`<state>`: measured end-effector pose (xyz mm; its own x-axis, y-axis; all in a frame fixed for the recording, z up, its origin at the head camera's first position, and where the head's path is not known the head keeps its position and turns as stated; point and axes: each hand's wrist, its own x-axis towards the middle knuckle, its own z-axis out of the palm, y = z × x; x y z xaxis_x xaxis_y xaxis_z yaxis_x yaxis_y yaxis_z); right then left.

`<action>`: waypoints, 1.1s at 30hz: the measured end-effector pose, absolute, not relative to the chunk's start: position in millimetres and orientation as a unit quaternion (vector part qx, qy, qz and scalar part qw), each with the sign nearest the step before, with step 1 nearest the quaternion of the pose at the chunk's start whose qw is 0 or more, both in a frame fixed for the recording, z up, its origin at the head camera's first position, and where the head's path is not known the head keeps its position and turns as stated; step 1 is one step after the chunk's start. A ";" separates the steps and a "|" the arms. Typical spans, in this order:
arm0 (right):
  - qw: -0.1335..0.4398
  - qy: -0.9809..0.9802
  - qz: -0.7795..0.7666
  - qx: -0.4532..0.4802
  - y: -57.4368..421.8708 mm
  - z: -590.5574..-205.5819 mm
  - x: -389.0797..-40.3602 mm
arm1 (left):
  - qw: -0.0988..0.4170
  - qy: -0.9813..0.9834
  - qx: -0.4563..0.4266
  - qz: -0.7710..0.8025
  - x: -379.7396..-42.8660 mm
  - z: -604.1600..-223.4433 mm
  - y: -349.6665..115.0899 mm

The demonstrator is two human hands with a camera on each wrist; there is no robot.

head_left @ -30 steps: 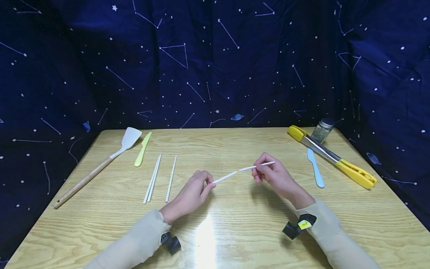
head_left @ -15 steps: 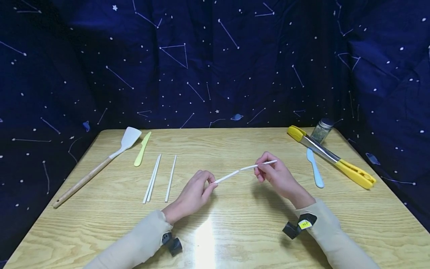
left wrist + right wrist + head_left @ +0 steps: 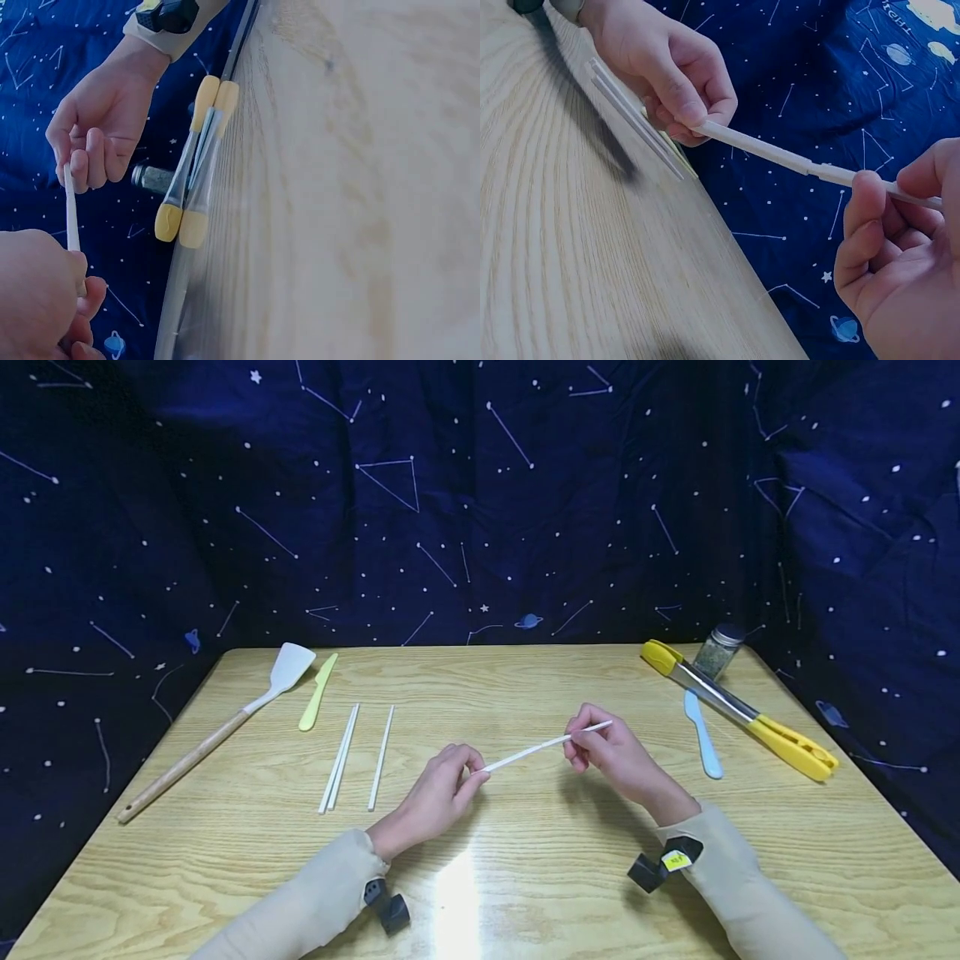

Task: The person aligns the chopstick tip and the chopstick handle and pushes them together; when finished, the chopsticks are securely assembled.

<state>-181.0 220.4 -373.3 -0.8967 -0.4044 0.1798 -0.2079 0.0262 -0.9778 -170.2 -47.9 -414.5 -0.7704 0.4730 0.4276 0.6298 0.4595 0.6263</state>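
Note:
My left hand (image 3: 442, 789) pinches one white chopstick piece (image 3: 757, 148) between thumb and fingers, above the middle of the table. A second white chopstick piece (image 3: 836, 174) is pinched by my right hand (image 3: 615, 764), its far end sticking out beyond the fingers. The two pieces meet end to end, nearly in line, with a small step at the joint in the right wrist view. Whether they are locked together I cannot tell. Left of my left hand lie two white chopsticks (image 3: 341, 760) side by side and a single white chopstick (image 3: 381, 760).
On the left lie a white spatula (image 3: 288, 668) with a wooden handle and a yellow-green knife (image 3: 318, 693). To the right are a blue knife (image 3: 703, 735), yellow-handled tongs (image 3: 720, 693) and a lidded glass jar (image 3: 718, 652). A dark starry cloth (image 3: 480, 502) hangs behind the wooden table (image 3: 480, 677).
The gap between the two chopstick pieces seen a second ago has closed. They met at a slight angle and now lie nearly straight. My left hand has shifted slightly right.

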 end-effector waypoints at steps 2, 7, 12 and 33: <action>0.081 0.710 -0.665 -0.217 220.6 -372.6 -180.4 | 0.093 -0.845 -0.329 -0.410 -169.9 -414.7 -47.6; 0.092 0.711 -0.661 -0.221 221.0 -371.9 -179.9 | 0.081 -0.843 -0.331 -0.417 -168.4 -414.7 -47.5; 0.098 0.715 -0.659 -0.212 221.3 -373.2 -179.7 | 0.078 -0.848 -0.322 -0.414 -167.5 -414.5 -46.0; 0.167 0.673 -0.678 -0.244 235.5 -380.9 -191.3 | 0.023 -0.810 -0.350 -0.470 -164.2 -418.5 -40.7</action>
<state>-191.3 235.5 -380.9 -0.8250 -0.5553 0.1051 -0.1014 -0.0375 -0.9941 -164.2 -40.7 -418.5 -0.7542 0.5448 0.3666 0.5884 0.3126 0.7457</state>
